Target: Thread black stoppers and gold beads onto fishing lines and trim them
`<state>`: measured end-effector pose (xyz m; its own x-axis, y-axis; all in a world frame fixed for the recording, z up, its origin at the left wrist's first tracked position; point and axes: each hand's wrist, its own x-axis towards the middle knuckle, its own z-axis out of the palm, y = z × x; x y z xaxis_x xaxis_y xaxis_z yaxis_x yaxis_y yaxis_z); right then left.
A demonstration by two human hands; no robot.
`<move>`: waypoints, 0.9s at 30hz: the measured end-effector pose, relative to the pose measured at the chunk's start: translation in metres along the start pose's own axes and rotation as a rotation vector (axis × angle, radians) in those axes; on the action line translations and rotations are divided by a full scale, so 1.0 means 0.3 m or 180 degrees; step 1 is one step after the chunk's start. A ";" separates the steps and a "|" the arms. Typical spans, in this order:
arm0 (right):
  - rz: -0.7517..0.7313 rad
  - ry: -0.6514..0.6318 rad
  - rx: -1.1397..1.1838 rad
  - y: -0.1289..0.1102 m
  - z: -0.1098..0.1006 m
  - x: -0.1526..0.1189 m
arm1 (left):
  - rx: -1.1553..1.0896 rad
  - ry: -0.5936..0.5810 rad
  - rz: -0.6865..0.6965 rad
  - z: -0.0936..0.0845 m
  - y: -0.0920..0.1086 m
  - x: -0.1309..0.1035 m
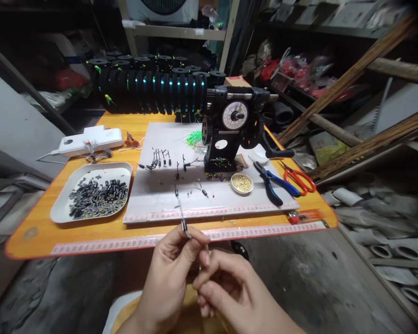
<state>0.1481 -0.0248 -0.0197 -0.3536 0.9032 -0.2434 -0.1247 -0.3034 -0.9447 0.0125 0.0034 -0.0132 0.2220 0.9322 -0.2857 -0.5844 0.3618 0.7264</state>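
In front of the table's near edge, my left hand (169,273) pinches a small black cylinder with a thin stem (184,225), which sticks up past the fingertips. My right hand (230,285) is closed against the left fingertips. Its thumb and fingers are pressed together, and whatever lies in them is too small or hidden to make out. Similar black cylinders with thin stems (177,192) lie scattered on the white board (153,197) beyond my hands. To the left, a white tray (59,208) holds a heap of small black and grey pieces.
A hand-cranked winder with a dial (235,116) carries a row of black spools (149,93). Nearby lie a dish of gold beads (243,183), blue-handled pliers (270,183) and red-handled scissors (301,181). A white power strip (90,141) sits at left. Measuring tape (132,243) lines the front edge.
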 end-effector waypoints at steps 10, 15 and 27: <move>-0.1594 -0.0078 -0.2365 -0.044 -0.038 -0.012 | 0.0073 -0.0154 -0.0065 0.030 0.027 0.053; -0.1397 0.1432 -0.3706 -0.169 -0.342 -0.020 | 0.0796 0.0307 -0.0193 0.037 0.038 0.024; -0.1033 0.3308 -0.3602 -0.229 -0.700 -0.004 | 0.0331 0.0333 -0.0279 0.030 0.033 -0.001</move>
<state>0.3517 0.0586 -0.0006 0.3771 0.8323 0.4063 0.8356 -0.1165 -0.5369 0.0137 0.0066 -0.0002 0.1830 0.8934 -0.4104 -0.4811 0.4454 0.7551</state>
